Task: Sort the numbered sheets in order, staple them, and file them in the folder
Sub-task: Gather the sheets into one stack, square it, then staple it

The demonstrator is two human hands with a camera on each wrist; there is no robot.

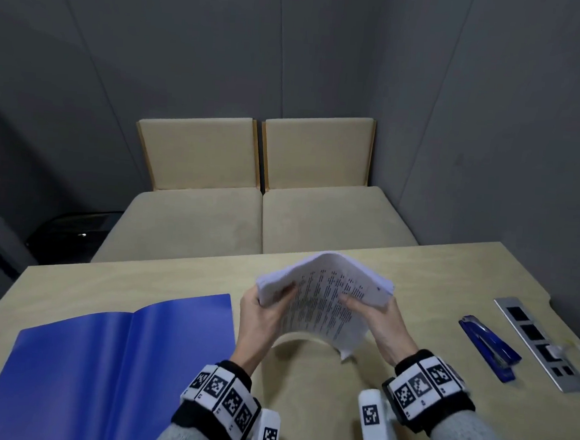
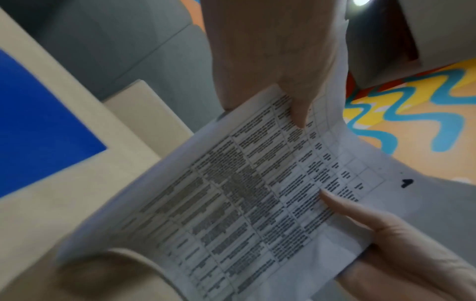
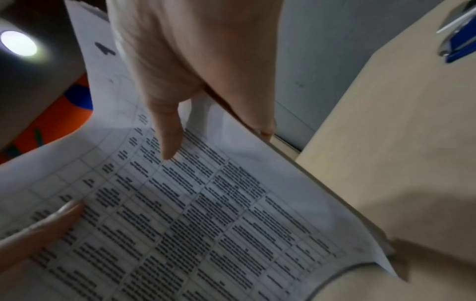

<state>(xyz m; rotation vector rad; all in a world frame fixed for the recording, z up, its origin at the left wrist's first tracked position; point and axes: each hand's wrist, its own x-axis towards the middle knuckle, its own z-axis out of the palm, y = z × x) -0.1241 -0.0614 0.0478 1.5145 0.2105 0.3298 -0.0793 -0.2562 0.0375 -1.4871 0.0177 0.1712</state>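
A stack of white printed sheets (image 1: 324, 298) is held up over the middle of the table, bowed into an arch with its near edge touching the wood. My left hand (image 1: 265, 307) grips its left side, thumb on the top page. My right hand (image 1: 375, 311) grips the right side the same way. The top page (image 2: 257, 203) carries a table of text and a handwritten "1" (image 2: 407, 182) near a corner, also seen as the numeral (image 3: 104, 48) in the right wrist view. An open blue folder (image 1: 107, 358) lies flat at left. A blue stapler (image 1: 489, 347) lies at right.
The wooden table (image 1: 310, 400) has a metal socket strip (image 1: 544, 344) along its right side, beyond the stapler. Two beige cushioned seats (image 1: 258, 217) stand behind the far edge against grey walls. A dark bin (image 1: 71, 235) sits on the floor at left.
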